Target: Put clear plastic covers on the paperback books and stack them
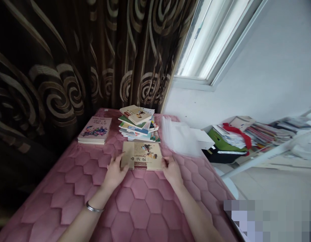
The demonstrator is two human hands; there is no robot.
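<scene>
Grips an oblong, cream paper book [141, 155] at both short ends, curling the fingers of the left hand [116, 169] and the right hand [171, 169] onto its edges. Holds it cover up, on or just above hexagon-quilted pink cloth [140, 215], in front of an uneven stack of books [139, 123], with its long axis running left to right.

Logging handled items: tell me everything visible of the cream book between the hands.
The cream book looks paper-covered and shut, with dark characters, small printed figures toward its upper right and a reddish-brown patch at its near edge. It seems to lie flat on the pink quilted surface, longer side running left to right, just in front of the book stack; whether they touch is unclear. The left grip touches its left end, the right grip its right end.
</scene>
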